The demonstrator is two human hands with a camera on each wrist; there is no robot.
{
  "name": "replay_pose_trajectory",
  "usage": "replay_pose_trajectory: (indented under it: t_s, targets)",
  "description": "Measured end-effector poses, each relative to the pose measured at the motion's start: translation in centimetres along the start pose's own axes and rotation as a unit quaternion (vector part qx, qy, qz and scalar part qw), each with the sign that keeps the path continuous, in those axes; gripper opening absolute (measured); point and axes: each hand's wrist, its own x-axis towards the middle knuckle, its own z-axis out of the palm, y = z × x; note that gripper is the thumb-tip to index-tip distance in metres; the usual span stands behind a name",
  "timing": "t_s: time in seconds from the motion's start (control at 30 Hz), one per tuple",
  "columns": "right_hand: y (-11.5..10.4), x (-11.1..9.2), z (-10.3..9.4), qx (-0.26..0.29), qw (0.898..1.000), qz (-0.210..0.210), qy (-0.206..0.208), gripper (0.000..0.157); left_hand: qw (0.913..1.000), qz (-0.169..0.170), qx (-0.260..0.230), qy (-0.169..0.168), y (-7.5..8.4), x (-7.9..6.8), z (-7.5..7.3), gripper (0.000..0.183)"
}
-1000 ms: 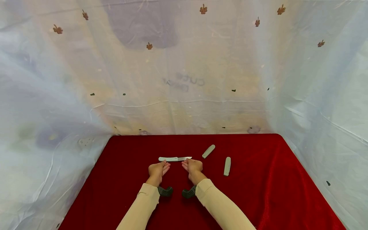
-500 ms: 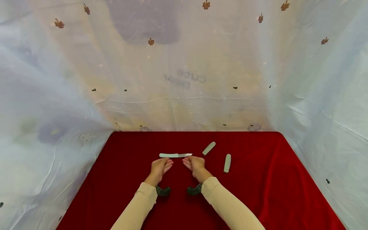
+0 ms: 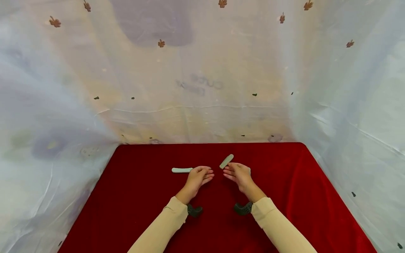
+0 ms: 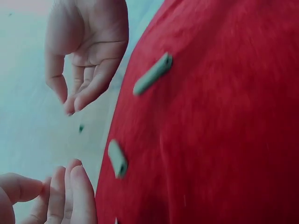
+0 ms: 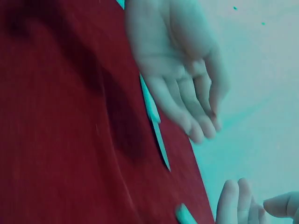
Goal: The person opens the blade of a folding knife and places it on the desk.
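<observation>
In the head view my left hand hovers in front of an unfolded pocket knife and covers its blade, leaving the pale handle in sight. That blade shows in the right wrist view. My right hand is over the table with its fingertips beside a folded pocket knife, pale green-grey. Another folded knife is nearly all behind the right hand in the head view, but whole in the left wrist view. Both hands have loosely bent fingers, palms facing each other, and hold nothing.
A red velvet cloth covers the table. Pale patterned sheeting hangs behind the table and along both sides. Dark curved pieces sit at the wrists by the beige sleeves.
Both hands have moved right and farther apart, from the unfolded knife toward the folded ones. The left hand now covers the blade, the right hand one folded knife. The knives stay put.
</observation>
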Motion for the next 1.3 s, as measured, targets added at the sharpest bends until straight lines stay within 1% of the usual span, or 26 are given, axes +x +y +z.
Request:
replay_pose_trajectory:
  t_s: [0.13,0.3,0.43,0.53,0.6,0.7,0.83,0.9,0.93,1.07,1.17,1.3]
  targets:
    - [-1.3,-0.6,-3.5,-0.035,0.999,-0.025,0.019,0.033,0.9996,-0.009,0.006,-0.027,0.1,0.8,2.8,0.036]
    - [-2.0,-0.8,-7.0,-0.068,0.997,-0.038,0.029,0.033,0.9990,-0.006,0.019,-0.040,0.1,1.8,5.6,0.032]
    - [-2.1,-0.8,-8.9,-0.099,0.994,-0.034,0.036,0.036,0.9981,-0.011,0.025,-0.055,-0.2,2.7,7.8,0.030]
    - [-1.8,-0.8,-9.9,-0.120,0.992,-0.024,0.035,0.038,0.9972,-0.018,0.035,-0.064,-0.6,3.2,9.4,0.030]
    - [-1.5,-0.7,-10.2,-0.127,0.991,-0.017,0.030,0.039,0.9967,-0.016,0.052,-0.060,-1.1,3.5,10.3,0.028]
    - [-1.0,-0.7,-10.3,-0.136,0.991,-0.009,0.020,0.039,0.9951,-0.008,0.091,-0.039,-1.9,3.8,11.4,0.025]
    - [-0.3,-0.5,-10.1,-0.150,0.988,-0.004,0.016,0.038,0.9870,0.004,0.160,-0.002,-3.1,4.2,12.3,0.021]
    - [0.1,-0.3,-9.9,-0.161,0.987,-0.003,0.014,0.038,0.9837,0.003,0.179,0.010,-3.7,4.4,12.6,0.020]
    - [0.2,-0.2,-9.8,-0.163,0.986,-0.001,0.019,0.037,0.9827,0.001,0.185,0.015,-4.0,4.5,12.7,0.020]
    - [0.8,0.0,-9.7,-0.175,0.984,0.001,0.036,0.036,0.9854,-0.009,0.168,0.023,-4.8,4.6,13.0,0.019]
    - [1.0,0.1,-9.6,-0.179,0.983,0.003,0.049,0.034,0.9868,-0.007,0.159,0.030,-5.0,4.5,13.1,0.019]
    - [0.8,0.3,-9.4,-0.179,0.983,0.007,0.048,0.035,0.9875,0.000,0.153,0.039,-5.0,4.5,13.3,0.019]
